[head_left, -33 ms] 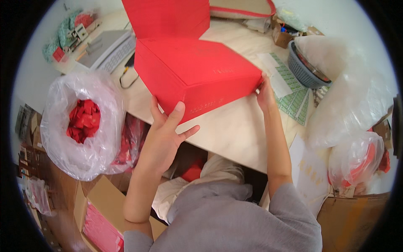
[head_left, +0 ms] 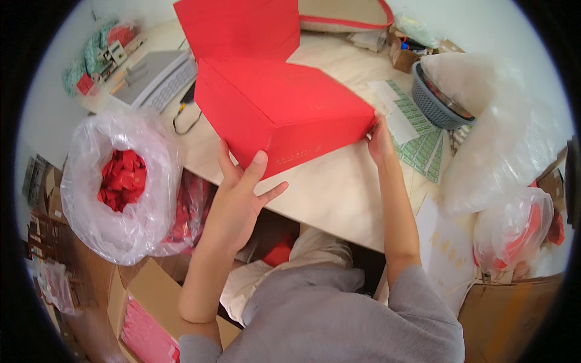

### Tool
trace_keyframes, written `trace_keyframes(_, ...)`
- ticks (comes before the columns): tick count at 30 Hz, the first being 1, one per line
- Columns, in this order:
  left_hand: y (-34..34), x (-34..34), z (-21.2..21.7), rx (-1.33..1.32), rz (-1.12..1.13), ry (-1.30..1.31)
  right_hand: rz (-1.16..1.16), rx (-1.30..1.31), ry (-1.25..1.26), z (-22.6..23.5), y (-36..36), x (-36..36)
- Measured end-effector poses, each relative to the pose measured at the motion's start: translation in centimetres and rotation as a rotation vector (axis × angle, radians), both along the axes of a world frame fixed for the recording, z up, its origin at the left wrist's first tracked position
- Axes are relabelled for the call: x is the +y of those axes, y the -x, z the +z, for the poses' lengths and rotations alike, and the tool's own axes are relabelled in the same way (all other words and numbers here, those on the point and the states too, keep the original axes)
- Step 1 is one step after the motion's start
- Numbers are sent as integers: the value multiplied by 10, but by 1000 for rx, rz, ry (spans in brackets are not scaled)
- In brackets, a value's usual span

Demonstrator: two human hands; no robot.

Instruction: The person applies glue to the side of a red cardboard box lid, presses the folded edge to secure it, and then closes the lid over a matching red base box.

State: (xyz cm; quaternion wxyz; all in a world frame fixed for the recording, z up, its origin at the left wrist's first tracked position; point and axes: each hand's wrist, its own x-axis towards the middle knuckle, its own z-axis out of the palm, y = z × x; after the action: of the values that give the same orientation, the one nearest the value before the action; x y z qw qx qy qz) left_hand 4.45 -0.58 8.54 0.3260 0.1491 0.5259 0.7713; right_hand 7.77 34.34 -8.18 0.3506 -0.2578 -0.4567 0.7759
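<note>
A large red gift box (head_left: 284,100) is raised over the pale table, tilted, with a red flap (head_left: 242,27) standing up behind it. Faint lettering marks its near side. My left hand (head_left: 237,202) holds the near left corner from below, thumb against the box and another finger stretched away from it. At the right end, my right hand (head_left: 380,142) is closed around the corner; its fingertips are partly hidden. What the box contains, if anything, cannot be seen.
At the left stands a clear plastic bag (head_left: 78,206) of red packets, above an open carton (head_left: 154,290) with pink-red packs. A keyboard (head_left: 166,81) lies at the back left. Green printed sheets (head_left: 423,154), a grey basket (head_left: 433,106) and a bulky plastic bag (head_left: 484,163) occupy the right.
The red box has turned and tilted slightly, its near corner edge shifting a little right. Both hands keep their hold.
</note>
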Motion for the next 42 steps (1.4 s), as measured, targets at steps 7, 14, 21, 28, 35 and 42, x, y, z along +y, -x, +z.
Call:
trace_keyframes(7,-9,14,4,307,-27,134,-20,-85,97,4,3,-2)
trace_keyframes(14,-13,23,7,510,-108,111,-73,-8,94,15,1,-5)
trace_keyframes(21,-32,39,11,599,-142,115,-88,-21,100,24,2,9)
trace_keyframes(28,-43,46,1,710,-165,149,-41,-87,136,24,4,17)
trace_keyframes(35,-60,54,4,793,-224,259,-42,-101,125,25,7,33)
trace_keyframes(42,-62,57,1,830,-199,291,1,-117,131,24,9,38)
